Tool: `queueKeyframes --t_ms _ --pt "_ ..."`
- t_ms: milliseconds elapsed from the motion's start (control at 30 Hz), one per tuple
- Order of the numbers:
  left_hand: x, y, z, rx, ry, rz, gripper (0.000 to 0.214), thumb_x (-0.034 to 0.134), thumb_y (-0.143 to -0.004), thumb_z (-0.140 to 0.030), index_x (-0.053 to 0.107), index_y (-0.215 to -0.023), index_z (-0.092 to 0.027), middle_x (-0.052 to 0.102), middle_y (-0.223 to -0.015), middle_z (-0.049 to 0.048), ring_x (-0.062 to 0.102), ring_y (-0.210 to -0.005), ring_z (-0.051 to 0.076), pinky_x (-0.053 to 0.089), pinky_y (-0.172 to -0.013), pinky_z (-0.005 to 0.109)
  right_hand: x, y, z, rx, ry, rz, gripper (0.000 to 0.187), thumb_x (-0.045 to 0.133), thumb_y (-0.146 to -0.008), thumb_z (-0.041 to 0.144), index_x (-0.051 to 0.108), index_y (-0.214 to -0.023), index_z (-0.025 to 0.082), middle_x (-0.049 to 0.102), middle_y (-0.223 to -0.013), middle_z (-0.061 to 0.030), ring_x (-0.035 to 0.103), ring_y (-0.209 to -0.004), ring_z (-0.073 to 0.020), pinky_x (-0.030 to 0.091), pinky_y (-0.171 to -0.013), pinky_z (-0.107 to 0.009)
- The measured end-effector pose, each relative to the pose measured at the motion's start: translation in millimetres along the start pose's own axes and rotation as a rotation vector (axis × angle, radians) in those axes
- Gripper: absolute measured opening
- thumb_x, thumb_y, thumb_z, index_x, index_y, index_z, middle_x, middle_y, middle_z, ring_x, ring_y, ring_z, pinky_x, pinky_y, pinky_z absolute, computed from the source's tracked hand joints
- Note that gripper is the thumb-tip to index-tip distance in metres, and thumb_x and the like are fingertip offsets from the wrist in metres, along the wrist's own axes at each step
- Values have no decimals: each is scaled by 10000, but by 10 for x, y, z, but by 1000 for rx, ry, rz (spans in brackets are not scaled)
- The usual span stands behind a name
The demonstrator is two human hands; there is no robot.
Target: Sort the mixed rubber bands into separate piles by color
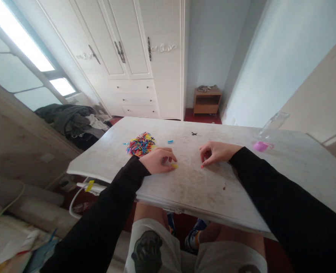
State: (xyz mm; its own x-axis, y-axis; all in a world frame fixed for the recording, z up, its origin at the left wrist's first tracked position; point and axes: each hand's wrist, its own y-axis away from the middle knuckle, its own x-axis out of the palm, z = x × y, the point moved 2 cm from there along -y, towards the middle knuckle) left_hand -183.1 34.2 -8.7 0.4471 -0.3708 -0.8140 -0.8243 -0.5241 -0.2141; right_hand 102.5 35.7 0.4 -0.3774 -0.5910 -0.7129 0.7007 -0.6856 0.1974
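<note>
My left hand (158, 160) rests on the white table (185, 185), its thumb and index finger curled together at a small yellow strip (174, 166). To the right, my right hand (217, 151) has its fingertips pinched on a tiny red piece (202, 166) at the tabletop. Just beyond my left wrist lies a heap of small multicoloured strips (141, 145); their exact kind is too small to make out. A blue piece (170, 141) sits farther back between the hands. Behind my right hand are black strips (194, 133) lying crossed.
A clear bottle (274, 123) and a pink object with a loop (261, 146) are at the right of the table. A small dark mark (224, 186) shows near the front. White wardrobes (128, 45) and a wooden nightstand (208, 102) stand beyond; clothes (71, 121) are piled left.
</note>
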Motion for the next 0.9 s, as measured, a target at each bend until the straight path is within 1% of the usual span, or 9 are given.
queueKeyframes --t_ms 133,233,300,400,467,600,667,800,900 --pt "-28 10 -5 8 -30 -80 235 716 -857 -349 746 -982 -153 666 -820 40 592 -689 128 471 -651 245 16 -10 -3 -2 -10 -12 349 807 -727 521 782 -739 174 513 -661 24 440 -625 -132 326 -594 -303" --pt "-42 16 28 1 -42 -112 200 627 -929 -324 723 -961 -151 664 -805 34 595 -687 128 474 -669 251 23 -3 9 2 -12 -21 351 811 -720 528 787 -746 178 529 -660 21 447 -627 -134 323 -590 -303" --pt "-54 18 66 -15 -55 -136 229 552 -978 -319 711 -942 -158 673 -818 36 603 -705 134 475 -690 259 26 3 16 13 -21 -18 347 806 -721 523 793 -775 180 543 -651 20 462 -628 -138 325 -585 -299" --pt "-97 13 133 -84 -90 -234 294 445 -1016 -301 683 -906 -167 685 -834 40 612 -739 151 469 -715 277 7 1 13 21 -47 -69 326 760 -751 496 782 -807 175 558 -621 21 476 -609 -141 332 -582 -293" --pt "-136 7 175 -148 -121 -312 285 433 -999 -293 658 -872 -170 671 -804 34 607 -738 161 462 -712 286 -37 -7 -8 12 -36 -207 301 717 -772 468 763 -802 172 585 -627 9 503 -617 -150 361 -601 -297" --pt "-221 26 251 -291 -204 -421 177 506 -905 -268 604 -784 -184 629 -729 17 581 -693 166 451 -694 297 -175 4 -119 24 127 -698 173 645 -778 334 712 -748 178 674 -741 -45 587 -705 -186 429 -681 -320" --pt "-269 74 276 -354 -236 -460 134 535 -870 -253 596 -769 -190 640 -737 20 593 -707 174 464 -708 303 -231 27 -209 65 221 -899 114 621 -762 267 671 -694 189 674 -745 -52 597 -717 -194 437 -703 -326" --pt "-396 191 256 -409 -334 -496 111 593 -839 -248 635 -751 -194 707 -818 55 640 -848 222 500 -827 346 -308 70 -419 153 263 -1068 112 585 -766 231 611 -659 207 672 -753 -71 612 -750 -225 441 -729 -349" --pt "-500 145 223 -436 -353 -415 101 640 -819 -242 690 -749 -188 739 -842 61 655 -841 221 511 -852 355 -357 96 -549 219 273 -1176 136 548 -793 240 578 -661 221 664 -764 -83 607 -776 -243 447 -772 -373"
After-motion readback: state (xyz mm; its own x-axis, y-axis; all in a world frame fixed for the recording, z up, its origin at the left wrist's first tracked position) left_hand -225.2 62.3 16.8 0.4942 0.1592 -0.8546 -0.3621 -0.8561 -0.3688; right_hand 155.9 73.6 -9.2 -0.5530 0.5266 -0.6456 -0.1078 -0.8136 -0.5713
